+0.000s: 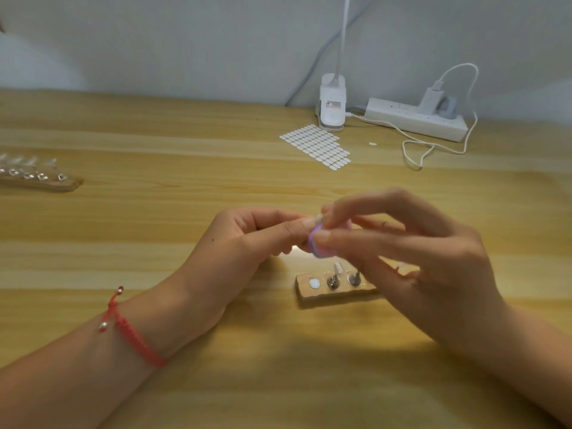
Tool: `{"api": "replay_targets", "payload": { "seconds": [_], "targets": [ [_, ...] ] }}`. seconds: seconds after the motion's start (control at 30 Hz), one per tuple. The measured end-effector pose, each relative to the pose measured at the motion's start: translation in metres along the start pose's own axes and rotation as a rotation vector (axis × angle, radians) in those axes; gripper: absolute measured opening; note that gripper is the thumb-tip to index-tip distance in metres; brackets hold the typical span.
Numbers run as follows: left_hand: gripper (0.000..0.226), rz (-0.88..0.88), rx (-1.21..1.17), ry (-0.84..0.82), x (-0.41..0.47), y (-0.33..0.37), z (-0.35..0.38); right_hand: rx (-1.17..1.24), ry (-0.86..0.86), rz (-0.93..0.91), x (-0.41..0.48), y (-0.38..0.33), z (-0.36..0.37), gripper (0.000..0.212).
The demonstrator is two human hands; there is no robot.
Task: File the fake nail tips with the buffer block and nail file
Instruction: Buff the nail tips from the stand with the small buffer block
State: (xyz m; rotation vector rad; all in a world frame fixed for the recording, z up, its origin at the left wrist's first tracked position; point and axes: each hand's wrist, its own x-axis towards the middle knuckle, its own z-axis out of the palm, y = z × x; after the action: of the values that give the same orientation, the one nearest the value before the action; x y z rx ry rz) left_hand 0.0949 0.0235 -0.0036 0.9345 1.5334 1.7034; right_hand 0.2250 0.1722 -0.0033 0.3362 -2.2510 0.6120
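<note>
Head view, entries left to right.

Far left, on bench (154, 212): wooden strip (40, 182) with a row of clear tips on small metal stands. Well apart from both hands.

Left of centre: left hand (244, 239), red cord bracelet (136, 335) at wrist. Thumb and forefinger closed in a pinch on one nail tip (317, 217). Tip blurred; free end seemingly pointing right, toward right hand (418, 255). Long axis roughly in line with the pinching fingers.

Centre, raised above bench: buffer block (320, 246), purple and pink, touching or just under nail tip; exact contact too blurred to tell. Long axis from near-left end back and rightward into right hand's grip, so by judgement roughly across the tip's edge.

Below centre, on bench: short wooden holder (328, 295) with a white dot, two metal stands and one further tip upright on a stand. Right end hidden behind fingers.

Right of centre: right hand, thumb and fingers clamped on buffer block. Both hands together, meeting at tip and block; neither nearer, work held between them.

Back, right of centre: sheet of white oval stickers (318, 147), white lamp base (332, 103), power strip (414, 119) with plug and looped cable (433, 147).

Nail file: not made out.

Judged step: buffing of held tip; next stroke dependent on block square to tip edge.
</note>
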Motion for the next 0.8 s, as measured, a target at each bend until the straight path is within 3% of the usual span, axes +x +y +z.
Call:
{"api": "replay_targets", "payload": {
  "seconds": [0.6, 0.7, 0.8],
  "targets": [
    [0.017, -0.01, 0.005, 0.028, 0.002, -0.0063, -0.0052, -0.006, 0.042, 0.074, 0.0001, 0.0013, -0.0013, 0.026],
    [0.024, 0.003, 0.018, 0.015, 0.0022, -0.007, -0.0049, 0.034, 0.009, 0.01, -0.0014, -0.0035, 0.004, 0.025],
    [0.017, -0.001, 0.003, 0.021, 0.0023, -0.0069, -0.0047, -0.002, 0.039, 0.06, 0.0011, 0.0012, -0.0021, 0.029]
  ]
}}
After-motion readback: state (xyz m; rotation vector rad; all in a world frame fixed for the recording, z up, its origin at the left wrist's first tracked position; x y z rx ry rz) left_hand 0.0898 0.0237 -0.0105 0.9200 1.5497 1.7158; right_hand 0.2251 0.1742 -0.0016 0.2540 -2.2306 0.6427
